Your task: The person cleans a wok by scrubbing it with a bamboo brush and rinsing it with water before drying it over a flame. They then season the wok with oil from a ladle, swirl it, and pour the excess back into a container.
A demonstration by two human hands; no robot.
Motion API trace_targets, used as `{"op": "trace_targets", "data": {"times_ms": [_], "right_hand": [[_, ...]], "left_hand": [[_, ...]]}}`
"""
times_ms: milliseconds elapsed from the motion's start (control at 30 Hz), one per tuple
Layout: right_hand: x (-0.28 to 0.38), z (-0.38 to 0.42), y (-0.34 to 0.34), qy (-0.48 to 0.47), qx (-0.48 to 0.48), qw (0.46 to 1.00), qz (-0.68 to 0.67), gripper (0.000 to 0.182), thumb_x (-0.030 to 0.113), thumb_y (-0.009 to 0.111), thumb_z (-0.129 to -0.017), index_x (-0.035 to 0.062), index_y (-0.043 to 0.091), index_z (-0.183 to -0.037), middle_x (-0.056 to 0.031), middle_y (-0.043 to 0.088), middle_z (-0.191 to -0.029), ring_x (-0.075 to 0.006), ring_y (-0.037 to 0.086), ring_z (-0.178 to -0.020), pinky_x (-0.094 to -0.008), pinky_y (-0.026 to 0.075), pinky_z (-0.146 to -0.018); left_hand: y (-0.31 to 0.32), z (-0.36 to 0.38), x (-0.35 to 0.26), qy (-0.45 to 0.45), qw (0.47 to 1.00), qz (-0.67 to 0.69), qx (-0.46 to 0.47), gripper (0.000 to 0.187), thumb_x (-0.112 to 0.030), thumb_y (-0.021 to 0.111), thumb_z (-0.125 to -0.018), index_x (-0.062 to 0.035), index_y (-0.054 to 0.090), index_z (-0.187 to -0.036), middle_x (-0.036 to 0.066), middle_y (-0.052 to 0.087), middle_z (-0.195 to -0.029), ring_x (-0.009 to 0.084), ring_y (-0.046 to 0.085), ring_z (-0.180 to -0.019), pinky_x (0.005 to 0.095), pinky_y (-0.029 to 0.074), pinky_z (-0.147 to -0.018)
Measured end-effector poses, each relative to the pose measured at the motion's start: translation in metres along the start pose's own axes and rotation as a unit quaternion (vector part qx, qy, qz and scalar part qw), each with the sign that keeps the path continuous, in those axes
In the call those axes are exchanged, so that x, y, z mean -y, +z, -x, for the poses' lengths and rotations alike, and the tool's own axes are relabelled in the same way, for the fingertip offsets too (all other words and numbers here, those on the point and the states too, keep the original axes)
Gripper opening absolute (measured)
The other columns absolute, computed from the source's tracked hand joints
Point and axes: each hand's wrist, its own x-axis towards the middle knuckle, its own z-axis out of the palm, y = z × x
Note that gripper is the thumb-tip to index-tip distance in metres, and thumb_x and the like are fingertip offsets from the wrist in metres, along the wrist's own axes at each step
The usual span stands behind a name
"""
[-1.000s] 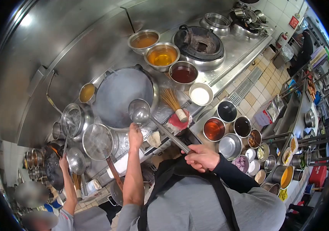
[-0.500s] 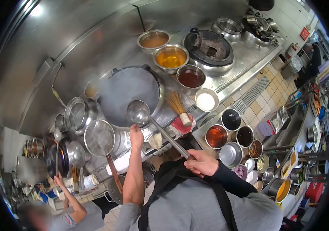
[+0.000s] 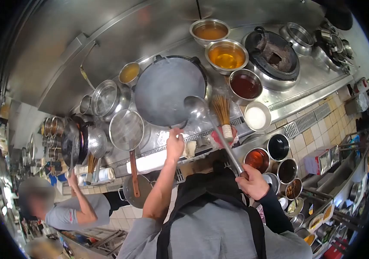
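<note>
My right hand is wrapped round the end of a long metal ladle. The ladle's bowl lies over the near right rim of a large steaming wok. At the wok's near edge is my left hand, its fingers curled closed; whatever they may hold is hidden. A bamboo brush stands just right of the ladle, beside a pink cloth. Left of my left hand, a round mesh strainer with a wooden handle lies at the counter edge.
Bowls of amber liquid, dark red liquid and white contents stand right of the wok. Behind them is an uncovered burner. Several sauce pots, including a red one, sit by my right hand. Another person works at left.
The view has shifted, moving the counter up and right in the picture. The ladle's bowl has moved from over the wok to its near right rim. My left hand stays at the wok's near edge.
</note>
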Motion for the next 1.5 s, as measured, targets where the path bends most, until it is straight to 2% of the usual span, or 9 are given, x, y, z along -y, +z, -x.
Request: {"op": "trace_targets", "data": {"times_ms": [67, 167, 400, 567, 667, 1067, 1300, 1433, 1500], "right_hand": [[-0.012, -0.017, -0.008, -0.054, -0.054, 0.994, 0.079, 0.027, 0.008, 0.066, -0.091, -0.0027, 0.056, -0.113, -0.0040, 0.047, -0.066, -0.0149, 0.046, -0.058, -0.0342, 0.041, -0.056], [0.002, -0.039, -0.011, -0.073, -0.071, 0.992, 0.071, 0.029, 0.007, 0.064, -0.091, -0.0020, 0.057, -0.118, -0.0039, 0.047, -0.066, -0.0149, 0.046, -0.058, -0.0333, 0.041, -0.057], [0.072, -0.072, 0.023, -0.083, -0.036, 0.996, -0.011, 0.040, 0.002, 0.058, -0.096, 0.0015, 0.052, -0.136, 0.0027, 0.048, -0.066, -0.0075, 0.042, -0.047, -0.0264, 0.036, -0.044], [0.082, -0.082, 0.055, -0.054, -0.006, 0.997, -0.056, 0.048, 0.002, 0.058, -0.098, 0.0011, 0.046, -0.145, 0.0015, 0.047, -0.065, -0.0067, 0.043, -0.042, -0.0250, 0.034, -0.037], [0.075, -0.084, 0.072, -0.036, -0.007, 0.998, -0.041, 0.046, 0.002, 0.058, -0.098, -0.0006, 0.047, -0.142, 0.0016, 0.048, -0.065, -0.0066, 0.043, -0.042, -0.0252, 0.035, -0.036], [0.069, -0.075, 0.112, -0.037, -0.065, 0.997, -0.009, 0.042, 0.002, 0.058, -0.096, -0.0052, 0.048, -0.136, 0.0002, 0.047, -0.061, -0.0085, 0.043, -0.041, -0.0270, 0.035, -0.035], [0.107, -0.151, 0.153, -0.081, 0.019, 0.996, 0.033, 0.031, 0.006, 0.057, -0.098, -0.0023, 0.051, -0.127, -0.0004, 0.048, -0.062, -0.0097, 0.042, -0.040, -0.0283, 0.035, -0.035], [0.132, -0.267, 0.226, -0.035, 0.160, 0.958, -0.237, 0.020, 0.014, 0.062, -0.100, 0.0048, 0.053, -0.115, -0.0011, 0.052, -0.073, -0.0066, 0.040, -0.047, -0.0251, 0.030, -0.038], [0.163, -0.303, 0.264, -0.018, 0.184, 0.963, -0.195, 0.015, 0.015, 0.063, -0.100, 0.0081, 0.051, -0.105, -0.0017, 0.052, -0.073, -0.0054, 0.040, -0.049, -0.0242, 0.028, -0.038]], "left_hand": [[0.004, 0.014, -0.009, -0.018, 0.999, -0.039, 0.015, 0.027, -0.011, 0.057, -0.097, 0.0004, 0.058, -0.121, 0.022, 0.074, -0.096, 0.0413, 0.071, -0.096, 0.0484, 0.054, -0.083], [0.027, 0.021, 0.020, -0.022, 0.929, -0.348, 0.128, 0.049, -0.032, 0.070, -0.092, 0.0037, 0.054, -0.122, 0.027, 0.067, -0.114, 0.0422, 0.069, -0.104, 0.0469, 0.057, -0.087], [0.039, 0.006, 0.026, -0.103, 0.878, -0.374, 0.282, 0.091, -0.060, 0.075, -0.082, 0.0121, 0.046, -0.130, 0.028, 0.065, -0.122, 0.0419, 0.068, -0.112, 0.0451, 0.056, -0.094], [0.009, 0.011, 0.056, -0.196, 0.952, 0.002, 0.237, 0.058, -0.028, 0.072, -0.087, 0.0112, 0.052, -0.125, 0.018, 0.069, -0.114, 0.0360, 0.071, -0.101, 0.0446, 0.061, -0.085], [-0.031, 0.031, 0.050, -0.329, 0.814, 0.455, 0.148, 0.042, -0.017, 0.067, -0.092, 0.0053, 0.056, -0.124, 0.015, 0.069, -0.105, 0.0294, 0.072, -0.089, 0.0424, 0.064, -0.071], [-0.023, -0.055, 0.055, -0.437, 0.769, 0.463, 0.059, 0.055, -0.069, 0.054, -0.097, -0.0141, 0.058, -0.103, 0.006, 0.063, -0.078, 0.0235, 0.064, -0.063, 0.0331, 0.052, -0.052], [0.017, -0.076, 0.077, -0.414, 0.782, 0.462, 0.055, 0.045, -0.052, 0.059, -0.098, -0.0068, 0.059, -0.094, 0.008, 0.060, -0.067, 0.0193, 0.058, -0.047, 0.0315, 0.045, -0.038], [0.001, -0.061, 0.063, -0.384, 0.734, 0.557, 0.066, 0.048, -0.059, 0.053, -0.099, -0.0110, 0.059, -0.098, 0.004, 0.060, -0.069, 0.0184, 0.061, -0.055, 0.0316, 0.045, -0.040], [-0.018, -0.048, 0.072, -0.397, 0.755, 0.507, 0.124, 0.056, -0.069, 0.052, -0.097, -0.0141, 0.056, -0.107, 0.002, 0.062, -0.075, 0.0169, 0.062, -0.058, 0.0315, 0.048, -0.042]]}}
